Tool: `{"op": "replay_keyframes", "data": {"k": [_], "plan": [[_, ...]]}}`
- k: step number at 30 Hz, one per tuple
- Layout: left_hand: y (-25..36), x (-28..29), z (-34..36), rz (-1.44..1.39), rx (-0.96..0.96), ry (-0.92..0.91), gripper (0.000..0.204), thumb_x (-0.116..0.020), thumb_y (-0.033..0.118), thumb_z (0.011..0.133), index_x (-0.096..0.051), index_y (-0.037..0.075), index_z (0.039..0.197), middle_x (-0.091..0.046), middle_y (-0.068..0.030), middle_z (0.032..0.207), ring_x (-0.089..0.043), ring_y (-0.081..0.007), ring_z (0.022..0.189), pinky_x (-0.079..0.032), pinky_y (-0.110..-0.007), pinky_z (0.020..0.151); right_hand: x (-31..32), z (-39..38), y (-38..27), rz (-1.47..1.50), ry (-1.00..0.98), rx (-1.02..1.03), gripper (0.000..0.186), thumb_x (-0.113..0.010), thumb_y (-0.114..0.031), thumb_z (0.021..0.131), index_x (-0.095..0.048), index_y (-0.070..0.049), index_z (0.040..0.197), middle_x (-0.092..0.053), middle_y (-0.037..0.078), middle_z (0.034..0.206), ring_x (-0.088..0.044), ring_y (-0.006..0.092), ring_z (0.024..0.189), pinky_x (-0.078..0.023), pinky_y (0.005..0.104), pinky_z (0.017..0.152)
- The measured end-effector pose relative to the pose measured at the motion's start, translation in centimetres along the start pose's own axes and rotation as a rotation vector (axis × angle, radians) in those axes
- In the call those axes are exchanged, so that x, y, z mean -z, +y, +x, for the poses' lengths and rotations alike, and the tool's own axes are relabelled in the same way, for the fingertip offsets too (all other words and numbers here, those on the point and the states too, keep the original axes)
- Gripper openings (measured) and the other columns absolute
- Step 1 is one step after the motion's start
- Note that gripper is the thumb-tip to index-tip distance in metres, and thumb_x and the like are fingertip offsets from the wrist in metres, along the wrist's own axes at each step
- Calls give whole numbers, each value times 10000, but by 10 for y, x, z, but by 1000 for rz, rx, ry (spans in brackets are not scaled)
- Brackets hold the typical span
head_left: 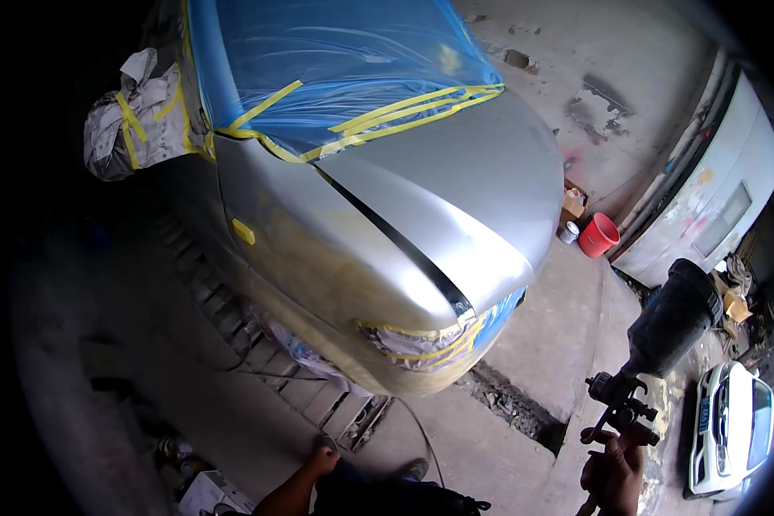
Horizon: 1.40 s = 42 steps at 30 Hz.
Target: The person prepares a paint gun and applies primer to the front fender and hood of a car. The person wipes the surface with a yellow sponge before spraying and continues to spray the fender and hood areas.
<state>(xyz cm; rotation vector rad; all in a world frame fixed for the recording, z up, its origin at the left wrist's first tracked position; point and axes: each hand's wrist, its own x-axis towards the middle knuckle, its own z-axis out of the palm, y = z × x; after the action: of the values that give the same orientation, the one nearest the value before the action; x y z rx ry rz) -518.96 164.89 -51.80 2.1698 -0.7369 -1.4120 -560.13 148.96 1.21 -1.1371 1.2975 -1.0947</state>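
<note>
My right hand (pixel 615 475) is wrapped around the handle of a spray gun (pixel 625 411), raised at the lower right. A dark paint cup (pixel 672 322) sits on top of the gun, tilted up to the right. Ahead stands a car with a silver-grey hood (pixel 456 181), apart from the gun. Blue plastic film (pixel 335 60) and yellow tape cover its windshield; taped paper wraps the headlight (pixel 417 344) and the side mirror (pixel 142 120). My left hand (pixel 321 462) hangs low near my legs with its fingers curled; whatever they hold, if anything, is hidden.
A hose (pixel 423 430) runs along the floor near my feet. A debris-filled floor channel (pixel 516 404) lies beside the bumper, and a slatted grate (pixel 318 400) under the car's side. A red bucket (pixel 600 235), a loose white panel (pixel 705 198) and a white car (pixel 731 430) are at right.
</note>
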Motion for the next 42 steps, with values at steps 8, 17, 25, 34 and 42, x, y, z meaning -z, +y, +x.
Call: {"op": "replay_keyframes", "data": {"k": [8, 17, 25, 34, 42], "plan": [[-63, 110, -5, 36, 243, -75, 305, -613, 338, 850, -673, 40, 826, -675, -97, 734, -651, -220, 636, -520, -380, 612, -134, 4, -66, 13, -157, 21, 278, -580, -228, 976, -509, -9, 1131, -643, 180, 971, -551, 170, 455, -426, 290, 397], [-141, 218, -6, -119, 421, -19, 288, -607, 321, 895, -626, 59, 1015, -661, -106, 807, -614, -203, 610, -501, -373, 556, -256, 24, -139, 143, -343, 224, 377, -558, -221, 986, -456, 9, 1267, -648, 220, 1021, -577, 162, 447, -396, 252, 341], [-88, 145, -4, -23, 53, -70, 298, -609, 284, 889, -598, 18, 1023, -631, -95, 785, -581, -183, 629, -473, -337, 547, -196, 15, -102, 158, -254, 86, 371, -573, -232, 975, -475, -31, 1271, -655, 195, 996, -577, 192, 463, -405, 284, 362], [-105, 168, -14, 51, 189, -108, 244, -629, 248, 858, -626, 14, 927, -628, -95, 737, -593, -188, 610, -481, -353, 529, -44, -44, 34, 110, 133, 36, 274, -584, -276, 975, -555, -29, 1089, -640, 135, 937, -513, 126, 423, -388, 272, 360], [-122, 174, -29, 291, -252, -81, 255, -627, 262, 872, -606, 17, 936, -632, -91, 759, -594, -186, 635, -489, -345, 569, -25, -46, 114, 89, 180, 32, 347, -541, -262, 996, -520, 37, 1170, -616, 102, 815, -544, 114, 461, -431, 251, 421]]}}
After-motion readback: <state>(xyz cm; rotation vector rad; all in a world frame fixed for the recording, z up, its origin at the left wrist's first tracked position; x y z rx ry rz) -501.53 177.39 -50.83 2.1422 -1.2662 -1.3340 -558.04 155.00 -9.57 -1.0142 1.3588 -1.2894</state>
